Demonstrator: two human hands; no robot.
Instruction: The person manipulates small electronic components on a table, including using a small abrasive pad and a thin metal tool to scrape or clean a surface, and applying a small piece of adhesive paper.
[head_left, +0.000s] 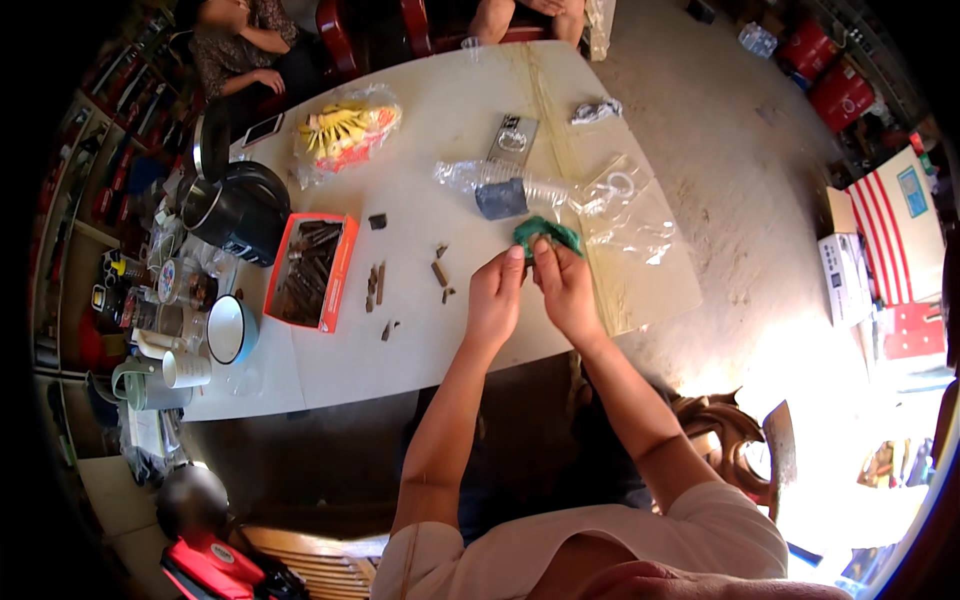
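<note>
Over the near right part of the table, my left hand (495, 290) and my right hand (567, 288) are together, thumbs side by side. Both are closed on a crumpled green cloth-like piece (548, 234) that sticks out beyond the fingertips. Whether something is wrapped inside it is hidden. Just past my hands lies a dark grey-blue piece (501, 199). It rests against crumpled clear plastic (545, 188). More clear plastic packaging (635, 205) spreads to the right. Several small brown sticks and fragments (440, 272) lie scattered left of my hands.
An orange-red box (349, 262) of dark brown pieces stands at the left, near a black kettle (240, 215) and a blue-rimmed enamel mug (232, 330). Farther back are a bag of yellow items (350, 130), a phone (263, 130) and a flat grey plate (512, 138). Two people sit beyond the table.
</note>
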